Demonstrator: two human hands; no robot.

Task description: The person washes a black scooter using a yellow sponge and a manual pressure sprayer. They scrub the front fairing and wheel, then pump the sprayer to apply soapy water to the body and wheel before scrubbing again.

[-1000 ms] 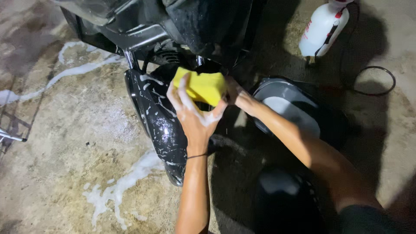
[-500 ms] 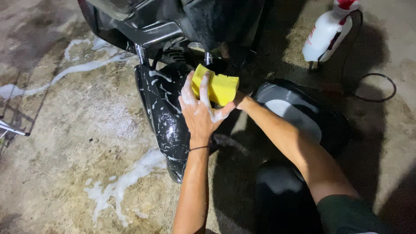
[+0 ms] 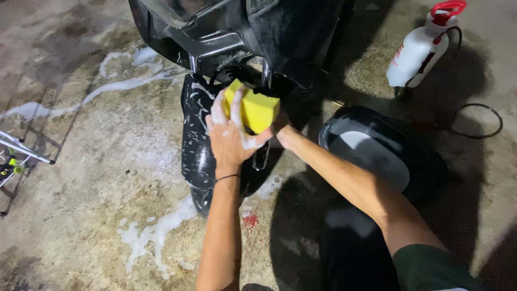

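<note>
My left hand [image 3: 229, 134], covered in soap foam, grips a yellow sponge [image 3: 253, 108] pressed against the top of a black, soapy scooter front fender [image 3: 195, 145]. My right hand [image 3: 281, 125] reaches in beside the sponge, mostly hidden behind it and in shadow; what it holds cannot be made out. The black scooter body [image 3: 237, 32] rises above both hands.
A black bucket [image 3: 377, 145] with pale water stands right of my arms. A white pressure sprayer with a red top [image 3: 420, 48] and a black hose loop [image 3: 476, 121] sit at the upper right. Foam streaks [image 3: 156, 231] lie on wet concrete. A metal rack [image 3: 16, 156] is at the left edge.
The sponge and my left hand have shifted a little along the top of the fender. My right hand stays tucked beside the sponge.
</note>
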